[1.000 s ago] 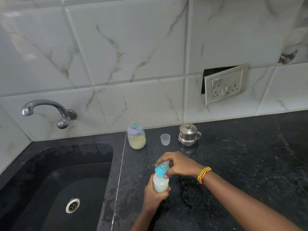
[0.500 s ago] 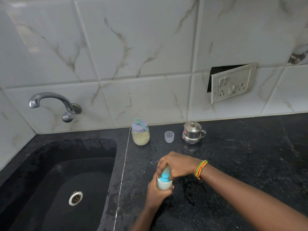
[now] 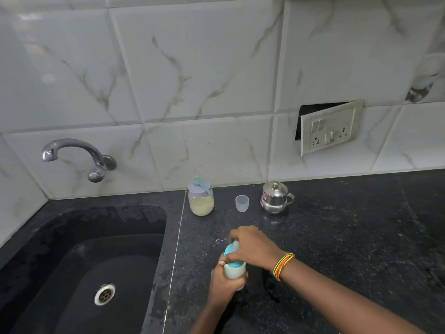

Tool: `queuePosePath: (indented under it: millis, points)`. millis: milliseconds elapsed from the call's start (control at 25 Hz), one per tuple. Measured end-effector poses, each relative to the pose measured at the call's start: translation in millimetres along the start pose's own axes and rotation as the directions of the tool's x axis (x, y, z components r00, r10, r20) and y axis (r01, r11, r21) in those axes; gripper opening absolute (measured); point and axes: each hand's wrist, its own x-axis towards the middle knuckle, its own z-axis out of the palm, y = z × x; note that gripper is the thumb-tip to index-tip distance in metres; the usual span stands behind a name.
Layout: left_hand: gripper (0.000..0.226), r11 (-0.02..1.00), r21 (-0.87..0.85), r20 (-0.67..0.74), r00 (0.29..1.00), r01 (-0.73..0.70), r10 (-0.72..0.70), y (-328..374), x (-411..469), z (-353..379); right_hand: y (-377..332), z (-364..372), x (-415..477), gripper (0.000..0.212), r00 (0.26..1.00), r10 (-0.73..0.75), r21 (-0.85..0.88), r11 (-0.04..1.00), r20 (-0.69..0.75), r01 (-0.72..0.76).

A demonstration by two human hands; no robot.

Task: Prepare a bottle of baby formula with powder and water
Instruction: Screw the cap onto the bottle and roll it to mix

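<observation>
On the black counter (image 3: 337, 237), just right of the sink (image 3: 84, 261), my left hand (image 3: 222, 283) grips the body of the upright baby bottle (image 3: 234, 270), and my right hand (image 3: 252, 247) curls over its blue cap (image 3: 231, 251). Behind it, near the wall, stand the powder jar (image 3: 201, 203), steel pot (image 3: 275, 198) and small clear cup (image 3: 241, 203).

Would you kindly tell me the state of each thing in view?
Clear baby bottle with teal collar: milky liquid inside, collar on.
Left hand: grips the bottle's body.
Right hand: grips the bottle's top.
Lilac-lidded glass powder jar: closed, teal scoop on lid.
Small clear plastic cup: upright, looks empty.
Lidded steel pot: closed.
Chrome wall tap: not running.
White socket plate: tilted off the wall.
</observation>
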Motion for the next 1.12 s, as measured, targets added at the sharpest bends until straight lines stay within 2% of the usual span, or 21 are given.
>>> queuePosePath:
  millis: [120,200,280,400,440,520,600,720,800,880,960,1000,1040,1120]
  points:
    - [0.056,0.998,0.034,0.044,0.998,-0.05,0.049,12.4,2.8,-8.6,15.1,-5.5,-0.8,0.058,0.984,-0.141,0.249,0.962,0.107,0.111]
    - [0.053,0.997,0.044,0.091,0.994,-0.071,0.067,26.0,5.0,-9.4,21.2,-5.4,-2.5,0.044,0.983,-0.167,0.462,0.879,0.072,0.115]
    - [0.05,0.994,0.067,0.095,0.992,-0.089,0.082,42.3,4.3,-6.0,24.4,-6.7,-0.4,0.037,0.993,-0.115,0.564,0.82,-0.006,0.098]
    - [0.046,0.984,0.165,0.007,0.997,-0.072,0.072,56.5,4.3,2.6,22.5,-11.8,7.8,0.029,0.994,0.008,0.488,0.872,-0.112,0.048]
    - [0.047,0.977,0.207,-0.048,0.998,-0.041,0.052,59.4,3.7,6.3,19.0,-11.3,9.5,0.033,0.985,0.08,0.453,0.891,-0.152,-0.002]
    - [0.054,0.954,0.296,-0.171,0.985,0.05,0.002,66.8,-0.4,16.5,9.6,-9.0,10.0,0.043,0.938,0.26,0.435,0.889,-0.228,-0.14]
    - [0.061,0.914,0.387,-0.276,0.961,0.12,-0.009,74.4,-5.1,29.6,-0.8,-4.4,9.9,0.04,0.872,0.389,0.445,0.864,-0.297,-0.234]
    - [0.061,0.914,0.387,-0.323,0.946,0.123,0.009,80.0,-4.2,36.7,-6.5,1.5,8.7,0.048,0.828,0.395,0.367,0.896,-0.399,-0.251]
    - [0.056,0.972,0.23,-0.188,0.982,0.056,-0.012,84.7,4.7,27.5,3.4,-8.2,8.2,0.05,0.888,0.3,0.44,0.889,-0.348,-0.127]
    - [0.048,0.996,0.088,0.071,0.997,-0.006,0.0,89.5,15.2,13.9,16.1,-28.3,7.1,0.043,0.982,0.057,0.617,0.784,-0.178,0.066]
    - [0.049,0.999,-0.024,0.289,0.956,-0.036,0.041,94.4,21.6,3.6,23.4,-44.1,6.0,0.04,0.978,-0.208,0.731,0.662,-0.033,0.165]
    - [0.051,0.998,-0.057,0.339,0.94,-0.034,0.051,96.7,23.6,1.1,24.9,-46.4,7.4,0.04,0.962,-0.273,0.753,0.631,-0.011,0.187]
    - [0.05,0.998,-0.057,0.349,0.935,-0.041,0.058,97.6,25.6,0.6,24.8,-44.3,9.7,0.036,0.959,-0.281,0.769,0.607,-0.027,0.199]
    - [0.047,0.997,-0.005,0.266,0.961,-0.076,0.074,101.3,25.5,4.3,22.5,-33.9,15.5,0.027,0.978,-0.16,0.803,0.563,-0.13,0.199]
